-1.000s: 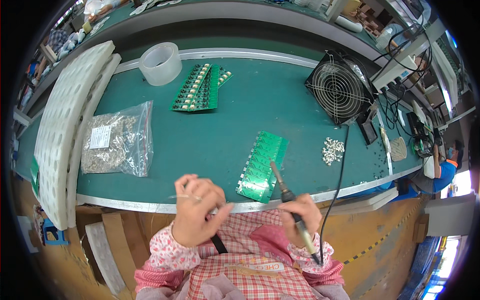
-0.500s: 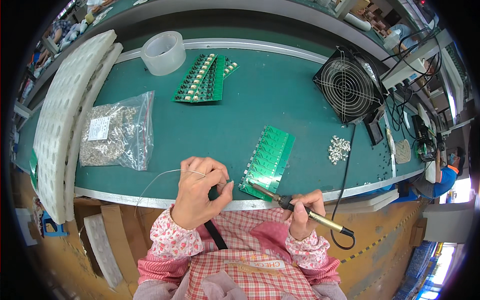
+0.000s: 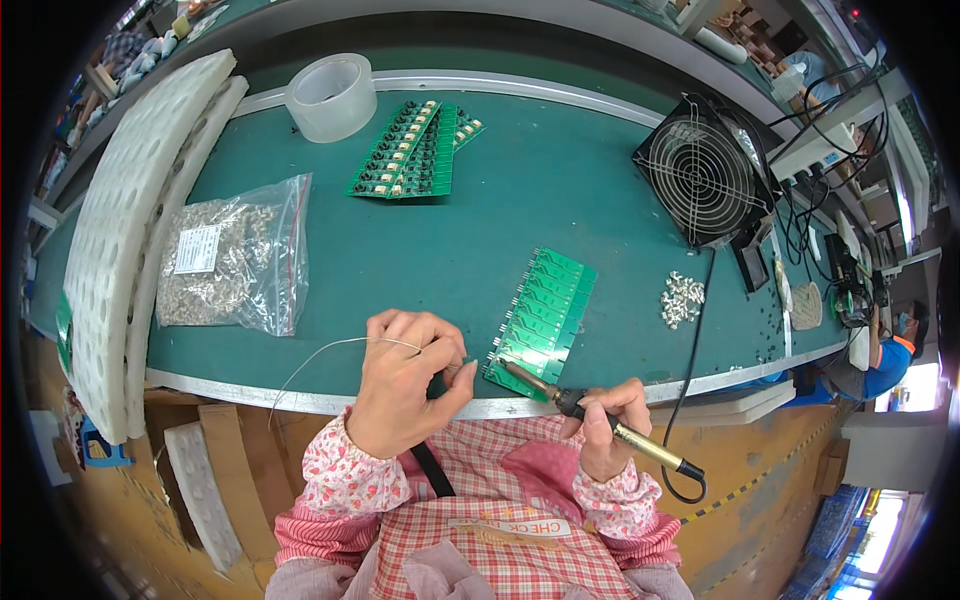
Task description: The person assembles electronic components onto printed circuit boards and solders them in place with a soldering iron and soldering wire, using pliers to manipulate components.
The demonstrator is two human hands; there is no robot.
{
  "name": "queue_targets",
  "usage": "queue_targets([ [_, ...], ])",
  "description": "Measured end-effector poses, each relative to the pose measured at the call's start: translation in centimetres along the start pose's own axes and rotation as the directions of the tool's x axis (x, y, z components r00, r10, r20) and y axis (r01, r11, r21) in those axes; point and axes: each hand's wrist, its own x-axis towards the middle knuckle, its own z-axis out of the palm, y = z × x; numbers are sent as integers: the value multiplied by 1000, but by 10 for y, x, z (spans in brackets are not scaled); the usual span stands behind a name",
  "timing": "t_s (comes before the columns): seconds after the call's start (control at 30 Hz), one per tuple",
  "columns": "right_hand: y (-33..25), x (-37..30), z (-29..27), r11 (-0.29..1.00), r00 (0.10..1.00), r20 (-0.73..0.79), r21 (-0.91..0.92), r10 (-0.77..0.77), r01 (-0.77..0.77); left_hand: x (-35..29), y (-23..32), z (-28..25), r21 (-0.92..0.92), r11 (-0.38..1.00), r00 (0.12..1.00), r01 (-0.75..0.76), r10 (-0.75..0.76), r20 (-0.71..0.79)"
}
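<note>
two sets of fingers (image 3: 441,355), closed: left hand (image 3: 405,385) round thin wire (image 3: 340,343), right hand (image 3: 612,425) round soldering iron (image 3: 568,402)

On the surface (image 3: 400,250), a circuit board (image 3: 543,315) is laid near the front edge; over its near end, a soldering iron (image 3: 570,402) is held in the right grip (image 3: 608,425); to its left, a wire (image 3: 310,359) is held in the left grip (image 3: 405,385); to its right, loose parts (image 3: 682,300) are heaped, a fan (image 3: 700,175) set behind them; further left, a bag (image 3: 235,280) is placed beside foam sheets (image 3: 135,230); at the back, a board stack (image 3: 408,152) is placed right of a tape roll (image 3: 342,120).
</note>
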Motion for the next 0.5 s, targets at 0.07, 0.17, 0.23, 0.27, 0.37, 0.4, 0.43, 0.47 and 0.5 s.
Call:
queue_targets([
  [0.07, 0, 2, 0, 1000, 1000, 3, -16, -14, 14, 0, 0, 0, 2, 1000, 1000, -8, 8, 6],
  [0.17, 6, 4, -3, 978, 988, 54, -148, -143, 150, -1, 0, 0, 5, 1000, 1000, -10, 10, 1],
  [0.23, 8, 5, -2, 980, 985, 28, -104, -168, 170, 0, 0, 2, 2, 1000, 999, -28, 28, -23],
  [0.27, 8, 6, -1, 980, 985, 29, -103, -168, 171, 0, 0, 2, 2, 1000, 999, -28, 28, -24],
  [0.37, 7, 6, 2, 982, 984, 22, -55, -179, 180, 1, 1, 1, 3, 999, 999, -47, 48, -21],
  [0.4, 6, 7, 4, 982, 985, 20, -81, -171, 172, 0, 1, 1, 8, 999, 999, -39, 39, -15],
  [0.43, 5, 6, 5, 981, 987, 17, -107, -163, 164, 0, 2, 1, 14, 999, 999, -31, 31, -8],
  [0.47, 6, 6, 5, 981, 987, 15, -108, -162, 162, -1, 2, 1, 13, 999, 999, -31, 32, -5],
  [0.5, 7, 5, 5, 980, 986, 13, -103, -167, 167, -1, 2, 1, 13, 999, 1000, -29, 29, 1],
])
